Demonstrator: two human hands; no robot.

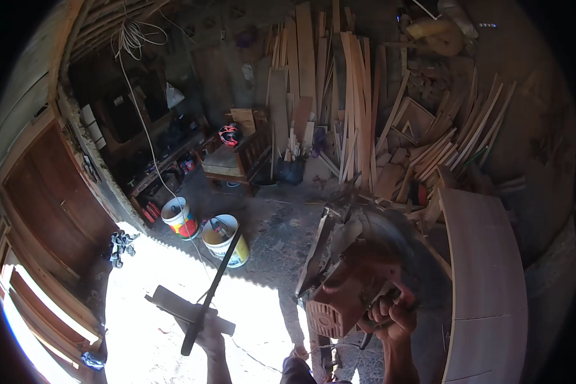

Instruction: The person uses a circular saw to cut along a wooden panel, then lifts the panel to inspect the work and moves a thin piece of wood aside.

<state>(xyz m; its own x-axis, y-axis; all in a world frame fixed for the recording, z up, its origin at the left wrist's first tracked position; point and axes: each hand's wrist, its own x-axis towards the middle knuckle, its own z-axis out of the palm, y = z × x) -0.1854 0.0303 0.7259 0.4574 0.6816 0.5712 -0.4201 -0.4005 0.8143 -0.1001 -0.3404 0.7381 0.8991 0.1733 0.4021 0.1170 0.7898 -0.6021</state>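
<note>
My right hand (390,315) is wrapped round the rear handle of a red circular saw (349,291). The saw is held up at the lower right of centre, its metal base plate (315,253) tilted to the left. A power cord hangs below it. In my left hand (211,337) is a T-shaped square, a long dark bar (219,281) crossing a short flat piece (176,305). My left fingers are closed about the crossing, partly hidden by it. The two tools are apart in the air.
A wide wooden board (486,275) lies at my right. Two buckets (237,259) stand ahead on the left, near a wooden chair (227,168) bearing a helmet. Planks (358,109) lean on the back wall. A pale cable (148,137) hangs across the left side.
</note>
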